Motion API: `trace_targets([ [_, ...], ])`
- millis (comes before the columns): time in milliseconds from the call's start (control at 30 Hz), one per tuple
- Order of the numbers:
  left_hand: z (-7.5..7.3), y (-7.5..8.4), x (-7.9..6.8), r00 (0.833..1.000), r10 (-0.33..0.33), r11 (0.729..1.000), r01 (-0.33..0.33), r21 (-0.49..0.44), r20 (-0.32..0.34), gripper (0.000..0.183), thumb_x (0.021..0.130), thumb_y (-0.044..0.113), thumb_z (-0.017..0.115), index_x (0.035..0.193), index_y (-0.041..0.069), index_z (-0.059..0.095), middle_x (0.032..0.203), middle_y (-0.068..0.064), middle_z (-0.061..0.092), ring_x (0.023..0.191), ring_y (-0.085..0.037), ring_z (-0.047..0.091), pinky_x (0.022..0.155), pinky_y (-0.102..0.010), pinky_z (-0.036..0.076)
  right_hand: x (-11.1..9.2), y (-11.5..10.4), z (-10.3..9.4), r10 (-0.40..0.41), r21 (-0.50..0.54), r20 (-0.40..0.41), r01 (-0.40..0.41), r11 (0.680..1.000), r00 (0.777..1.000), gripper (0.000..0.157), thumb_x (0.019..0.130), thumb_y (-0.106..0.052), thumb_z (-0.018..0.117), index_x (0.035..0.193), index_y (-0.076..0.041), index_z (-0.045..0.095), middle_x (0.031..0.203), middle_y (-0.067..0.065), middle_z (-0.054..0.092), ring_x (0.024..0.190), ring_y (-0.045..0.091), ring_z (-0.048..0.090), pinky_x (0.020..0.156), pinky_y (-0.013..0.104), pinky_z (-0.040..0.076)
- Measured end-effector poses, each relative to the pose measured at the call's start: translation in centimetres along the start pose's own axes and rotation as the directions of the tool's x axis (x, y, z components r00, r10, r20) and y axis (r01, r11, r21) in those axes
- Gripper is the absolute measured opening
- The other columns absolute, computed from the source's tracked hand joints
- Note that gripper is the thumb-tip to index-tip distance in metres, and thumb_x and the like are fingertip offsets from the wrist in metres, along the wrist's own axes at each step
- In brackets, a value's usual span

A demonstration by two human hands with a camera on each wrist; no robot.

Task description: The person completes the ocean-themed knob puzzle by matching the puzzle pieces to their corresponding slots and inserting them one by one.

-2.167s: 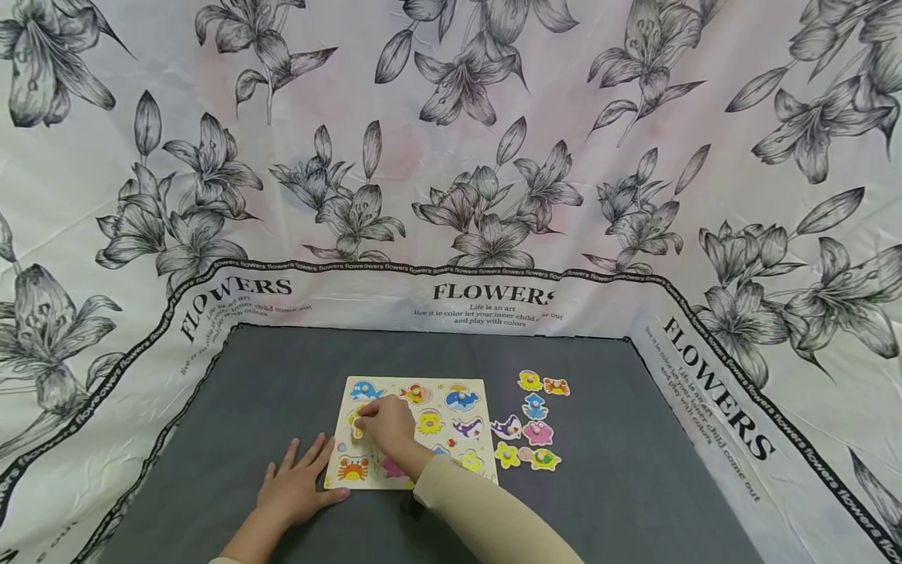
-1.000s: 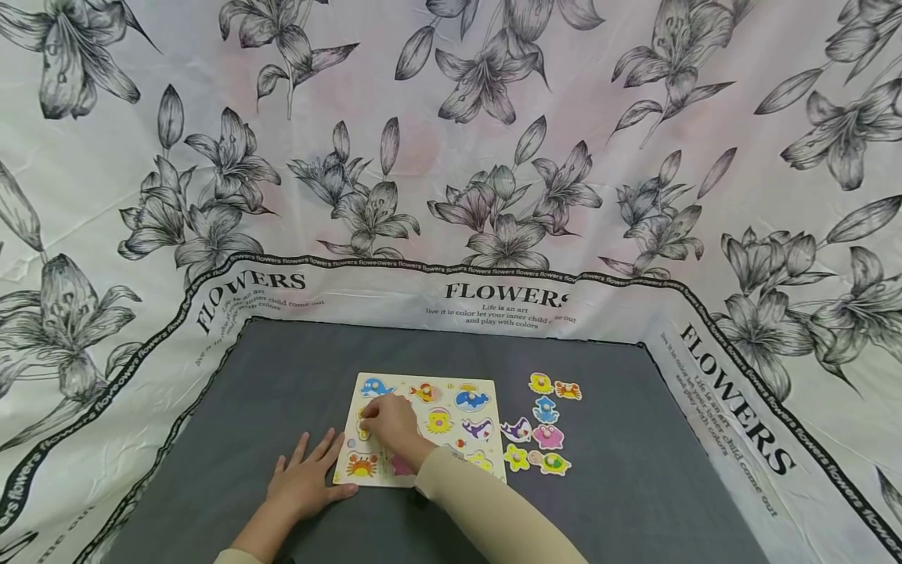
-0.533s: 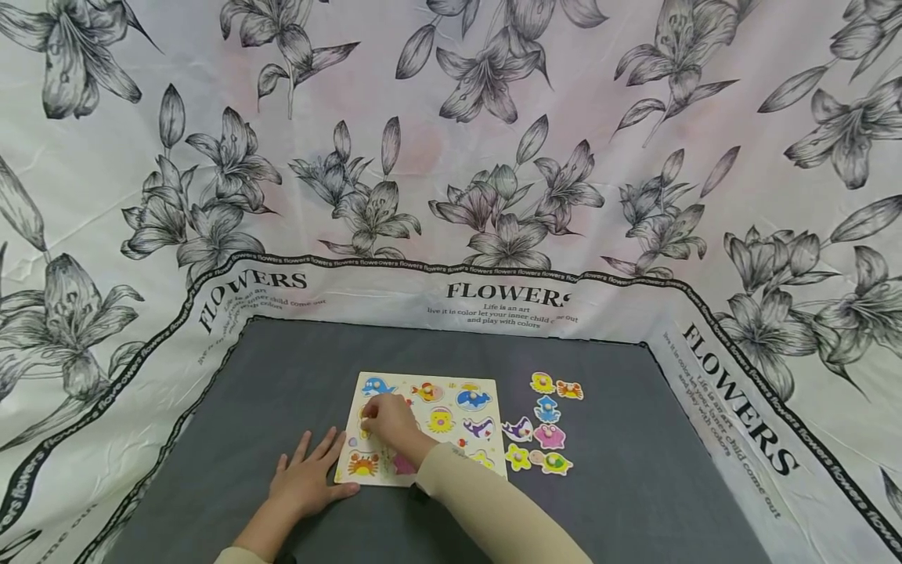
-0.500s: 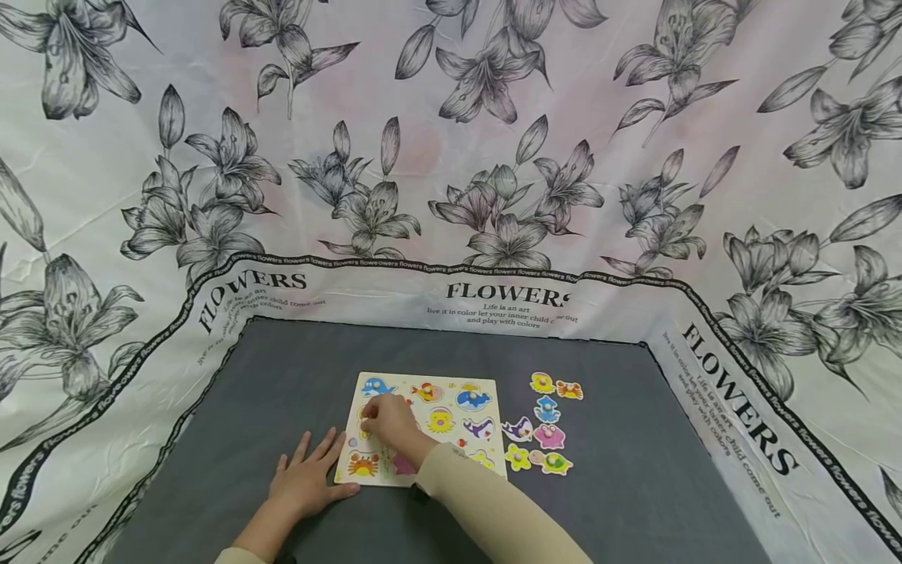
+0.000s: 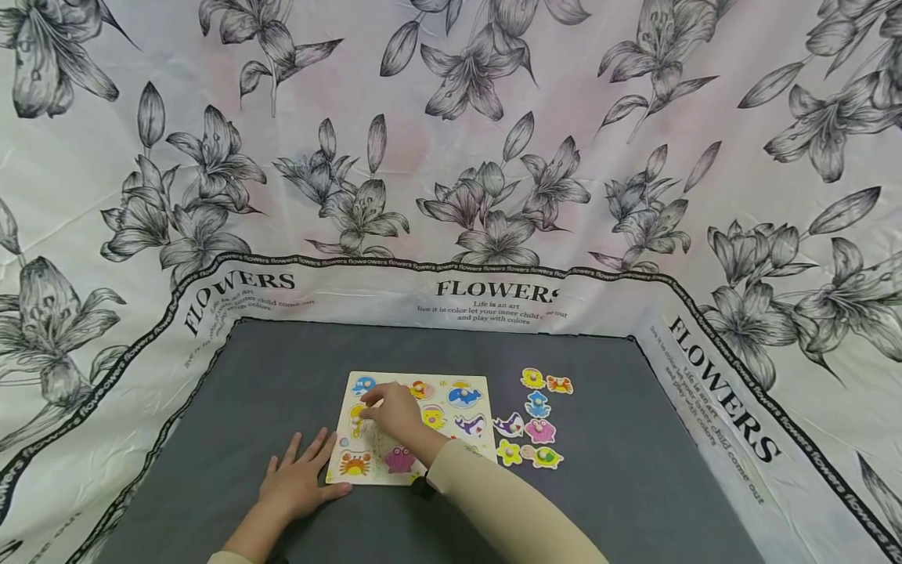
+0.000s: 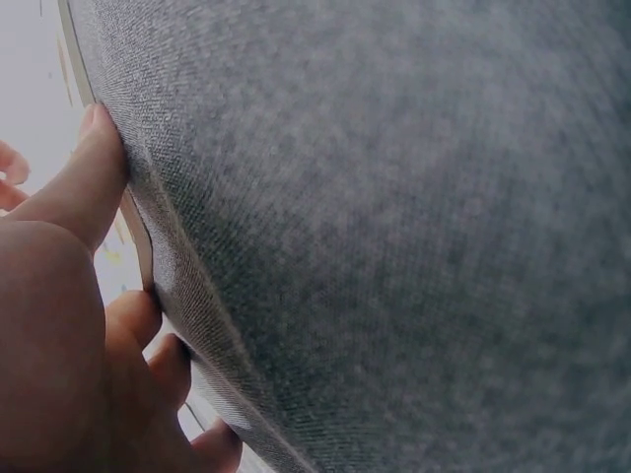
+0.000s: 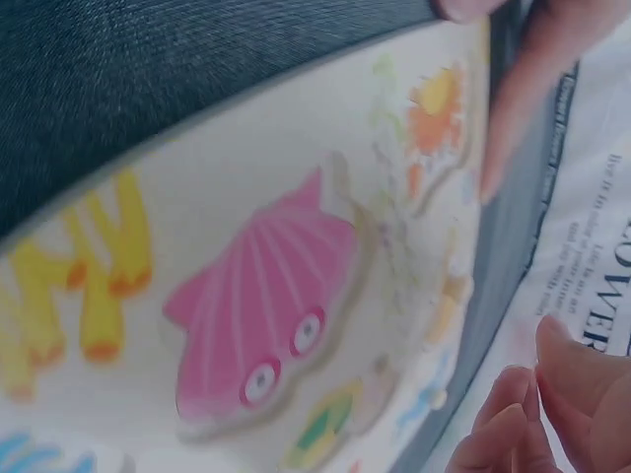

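A cream puzzle board (image 5: pixel 377 474) with pictures of sea animals lies on the grey cloth. My right hand (image 5: pixel 395 411) is over its left part, fingers bent, thumb and index tips a little apart with nothing seen between them. Just under the fingertips shows a yellow seahorse (image 5: pixel 357 423). The blue whale (image 5: pixel 362 385) at the top left corner is partly covered by this hand. In the right wrist view the pink shell picture (image 7: pixel 266 305) is large and the fingers (image 7: pixel 582 379) are curled. My left hand (image 5: pixel 292 482) lies spread at the board's lower left corner, thumb along its edge.
Right of the board lie several loose pieces: a yellow octopus (image 5: pixel 532 378), a crab (image 5: pixel 560 385), a blue squid (image 5: pixel 538 404), a purple dolphin (image 5: pixel 509 424), a pink shell (image 5: pixel 540 431), a star (image 5: pixel 509 453) and a turtle (image 5: pixel 543 457). A flowered cloth (image 5: pixel 486 180) hangs behind.
My right hand has come up slightly off the seahorse, and its fingertips have parted, so more of the seahorse and the pink shell picture shows. The left hand stays at the board's corner.
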State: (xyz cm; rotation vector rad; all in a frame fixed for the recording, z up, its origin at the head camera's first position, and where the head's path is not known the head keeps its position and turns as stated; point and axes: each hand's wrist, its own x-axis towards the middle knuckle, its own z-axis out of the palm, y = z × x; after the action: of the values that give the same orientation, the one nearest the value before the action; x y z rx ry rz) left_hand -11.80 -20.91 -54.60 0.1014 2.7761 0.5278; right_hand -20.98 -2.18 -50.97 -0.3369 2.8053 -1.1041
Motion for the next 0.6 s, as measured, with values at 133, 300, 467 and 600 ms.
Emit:
trace_targets([
  [133, 0.2, -0.1, 0.0, 1.000, -0.005, 1.000, 0.005, 0.002, 0.005, 0.110, 0.075, 0.079, 0.065, 0.160, 0.020, 0.032, 0.167, -0.010, 0.026, 0.153, -0.050, 0.009, 0.112, -0.080, 0.009, -0.3, 0.4, -1.2, -0.020, 0.040, -0.030, 0.021, 0.999, 0.999, 0.020, 0.087, -0.020, 0.081, 0.105, -0.013, 0.080, 0.095, -0.005, 0.076, 0.078, 0.007, 0.065, 0.067, 0.024, 0.052],
  [300, 0.3, -0.1, 0.0, 1.000, 0.001, 1.000, -0.001, 0.003, 0.006, 0.110, 0.075, 0.080, 0.064, 0.161, 0.021, 0.031, 0.167, -0.010, 0.025, 0.153, -0.050, 0.008, 0.111, -0.080, 0.009, -0.6, 1.3, -2.6, -0.005, 0.093, -0.062, 0.011, 0.996, 0.998, 0.022, 0.088, -0.021, 0.080, 0.109, -0.014, 0.079, 0.099, -0.006, 0.076, 0.081, 0.008, 0.065, 0.066, 0.024, 0.053],
  [467, 0.2, 0.0, 0.0, 1.000, 0.001, 1.000, -0.001, -0.010, 0.005, 0.111, 0.074, 0.080, 0.065, 0.161, 0.020, 0.031, 0.167, -0.011, 0.025, 0.153, -0.051, 0.007, 0.111, -0.080, 0.008, -1.0, 2.1, -4.2, -0.017, 0.157, -0.101, 0.033, 0.987, 0.995, 0.022, 0.089, -0.021, 0.080, 0.109, -0.013, 0.079, 0.102, -0.004, 0.075, 0.085, 0.011, 0.065, 0.067, 0.025, 0.055],
  [600, 0.2, 0.0, -0.1, 1.000, 0.003, 1.000, -0.002, -0.020, 0.002, 0.110, 0.074, 0.078, 0.067, 0.161, 0.019, 0.031, 0.167, -0.012, 0.025, 0.152, -0.051, 0.007, 0.111, -0.081, 0.008, -1.5, 2.7, -5.6, -0.032, 0.218, -0.124, 0.059, 0.974, 0.992, 0.021, 0.089, -0.018, 0.080, 0.109, -0.012, 0.079, 0.102, 0.000, 0.075, 0.083, 0.012, 0.068, 0.069, 0.026, 0.057],
])
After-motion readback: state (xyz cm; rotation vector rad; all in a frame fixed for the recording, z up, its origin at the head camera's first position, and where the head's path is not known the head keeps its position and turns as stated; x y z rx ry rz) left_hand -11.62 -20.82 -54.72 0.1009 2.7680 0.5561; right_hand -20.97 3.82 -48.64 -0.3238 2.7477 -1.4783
